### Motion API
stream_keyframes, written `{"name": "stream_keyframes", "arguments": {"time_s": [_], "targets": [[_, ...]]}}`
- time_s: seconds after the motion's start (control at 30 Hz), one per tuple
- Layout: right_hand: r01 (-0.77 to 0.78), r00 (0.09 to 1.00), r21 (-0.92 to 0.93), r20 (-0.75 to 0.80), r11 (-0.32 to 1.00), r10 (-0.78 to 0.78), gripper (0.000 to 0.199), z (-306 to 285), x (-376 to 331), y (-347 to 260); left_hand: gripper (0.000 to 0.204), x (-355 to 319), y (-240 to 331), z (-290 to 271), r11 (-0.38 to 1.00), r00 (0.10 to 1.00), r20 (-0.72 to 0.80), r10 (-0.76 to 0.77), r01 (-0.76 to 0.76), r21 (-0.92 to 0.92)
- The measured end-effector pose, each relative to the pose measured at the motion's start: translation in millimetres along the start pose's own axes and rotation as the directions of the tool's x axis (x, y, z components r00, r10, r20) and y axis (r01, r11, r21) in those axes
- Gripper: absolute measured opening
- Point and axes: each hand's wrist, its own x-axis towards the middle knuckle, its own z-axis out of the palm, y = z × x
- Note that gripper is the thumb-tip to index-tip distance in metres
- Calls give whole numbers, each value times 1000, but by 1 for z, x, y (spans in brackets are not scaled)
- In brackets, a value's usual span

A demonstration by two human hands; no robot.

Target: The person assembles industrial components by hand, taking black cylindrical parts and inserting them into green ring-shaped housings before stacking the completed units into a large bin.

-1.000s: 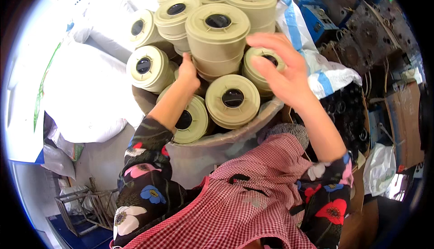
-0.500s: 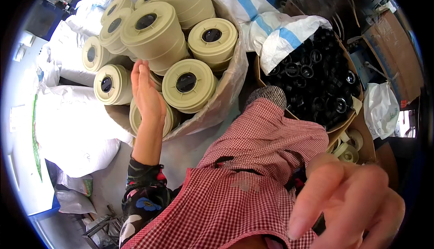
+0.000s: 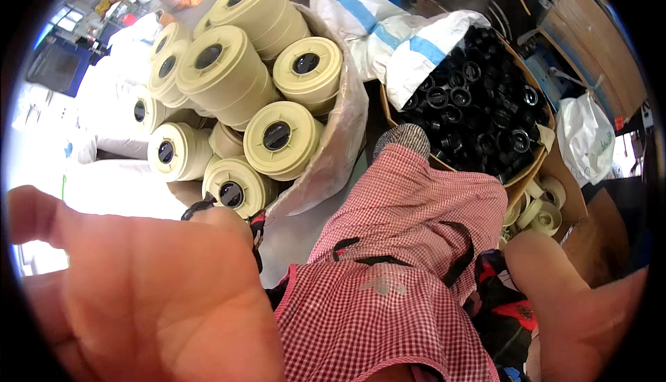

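Observation:
Close in front of the camera, my left hand (image 3: 156,292) shows its palm, with fingers apart and nothing in it. Its fingertips are partly lost past the dark rim. My right hand (image 3: 590,306) is at the lower right; its fingers run out of the picture, so its grip cannot be told. Beyond my left hand, several cream-coloured ribbed cylinders with black round centres, such as the front one (image 3: 284,139), are stacked in a large plastic-lined container (image 3: 350,132). Neither hand touches them.
A cardboard box (image 3: 544,153) full of black round plastic parts (image 3: 479,105) stands at the right, partly covered by a white sack (image 3: 416,49) with blue stripes. Cream rings (image 3: 544,215) lie in a box below it. My checked apron (image 3: 374,299) fills the lower middle.
My left hand has come away from the cream cylinders, back and up close to the camera. My right hand has moved outward to the right. The view has shifted slightly.

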Motion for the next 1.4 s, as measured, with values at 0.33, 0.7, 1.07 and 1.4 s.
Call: {"name": "stream_keyframes", "arguments": {"time_s": [0.33, 0.7, 1.07, 1.4], "targets": [[285, 956, -543, 105, 790, -273, 14, -31, -7, -32, 44, 0, -6, 24, 995, 998, 19, -59, 60, -74], [350, 924, -690, 143, 634, -354, 10, -49, -10, -45, 40, 17, 13, 15, 968, 981, -130, -142, 111, -224], [351, 911, -754, 137, 555, -388, 8, -53, -5, -43, 36, 26, 16, 13, 954, 969, -202, -139, 77, -290], [324, 910, -793, 112, 516, -398, 6, -41, -8, -46, 32, 35, 9, 12, 934, 967, -208, -150, 69, -351]]}}
